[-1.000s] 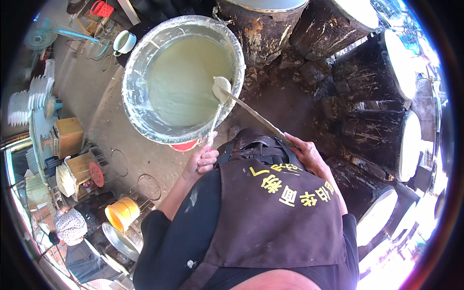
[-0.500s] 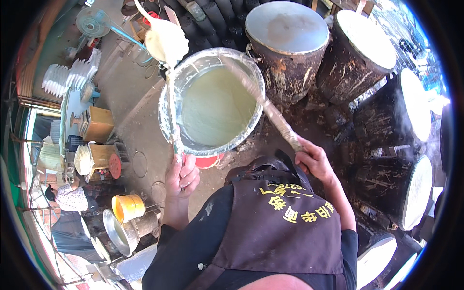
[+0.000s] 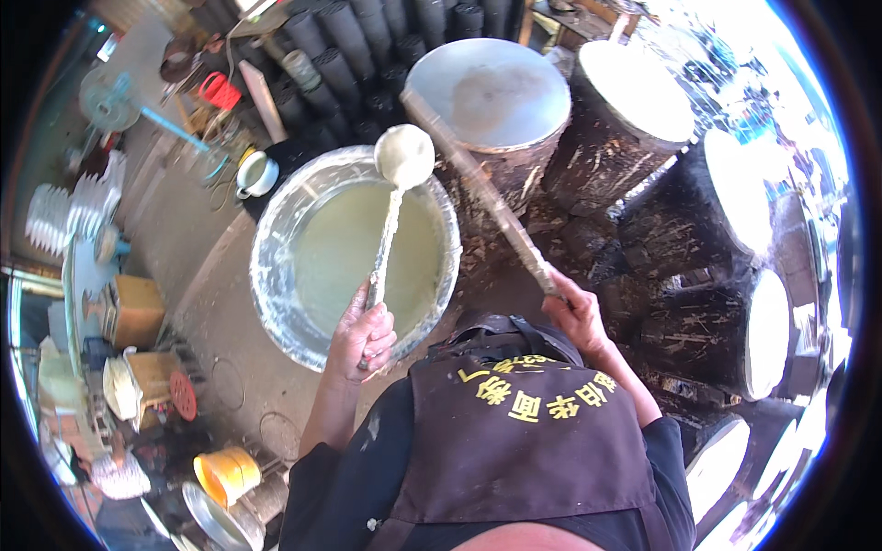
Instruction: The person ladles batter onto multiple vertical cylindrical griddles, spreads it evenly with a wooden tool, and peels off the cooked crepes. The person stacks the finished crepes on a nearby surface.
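Note:
My left hand (image 3: 363, 332) is closed around the handle of a long ladle (image 3: 404, 156). Its pale, coated bowl is over the far right rim of a big round tub (image 3: 267, 275). Whitish-green liquid (image 3: 335, 243) lies in the tub. A long wooden stick (image 3: 485, 190) is gripped by my right hand (image 3: 579, 312) at its near end. The stick slants away to the left, its far end overlapping the edge of a round pale-topped drum (image 3: 501, 87). Whether the stick touches that drum, I cannot tell.
Several dark drums with pale round tops (image 3: 634, 87) curve around the right side. Black cylinders (image 3: 354, 41) are stacked at the back. Beside the tub's far left stands a white mug (image 3: 258, 173). A fan (image 3: 110, 99) and a yellow bucket (image 3: 227, 473) are on the left.
The ladle has swung from the tub's left side to its far right rim. The stick's far end has moved from over the tub to over the drum. The view has shifted too.

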Tool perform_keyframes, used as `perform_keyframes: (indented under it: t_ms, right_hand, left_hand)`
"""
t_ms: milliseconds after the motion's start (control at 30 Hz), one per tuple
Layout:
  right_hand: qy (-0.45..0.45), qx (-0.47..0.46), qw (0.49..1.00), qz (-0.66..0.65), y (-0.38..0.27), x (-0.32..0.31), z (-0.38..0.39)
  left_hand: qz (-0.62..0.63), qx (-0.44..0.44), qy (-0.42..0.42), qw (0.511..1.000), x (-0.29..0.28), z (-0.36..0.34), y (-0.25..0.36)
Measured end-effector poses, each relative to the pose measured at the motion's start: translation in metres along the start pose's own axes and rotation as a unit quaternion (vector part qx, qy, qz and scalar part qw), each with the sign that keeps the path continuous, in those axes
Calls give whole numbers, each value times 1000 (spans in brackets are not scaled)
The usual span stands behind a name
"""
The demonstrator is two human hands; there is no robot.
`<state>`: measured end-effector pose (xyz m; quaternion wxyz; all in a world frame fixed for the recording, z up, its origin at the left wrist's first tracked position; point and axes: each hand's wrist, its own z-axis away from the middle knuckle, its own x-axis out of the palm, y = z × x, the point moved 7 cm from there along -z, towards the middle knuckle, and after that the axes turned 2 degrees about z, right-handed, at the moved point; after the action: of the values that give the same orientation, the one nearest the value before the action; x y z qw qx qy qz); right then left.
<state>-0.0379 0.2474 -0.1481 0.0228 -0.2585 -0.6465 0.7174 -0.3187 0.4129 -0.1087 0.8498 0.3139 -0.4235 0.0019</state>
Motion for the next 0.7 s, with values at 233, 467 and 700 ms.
perform_keyframes:
  t_ms: [233,467,700]
  right_hand:
    - [69,-25,993,94,22,-44,-45]
    - [176,-105,958,198,34,-153,-132]
    - [89,-28,962,255,62,-209,-197]
  left_hand:
    - [18,-67,-92,993,78,-80,21]
    - [-175,17,-44,983,172,-236,14]
    - [-433,148,83,885,208,-348,-3]
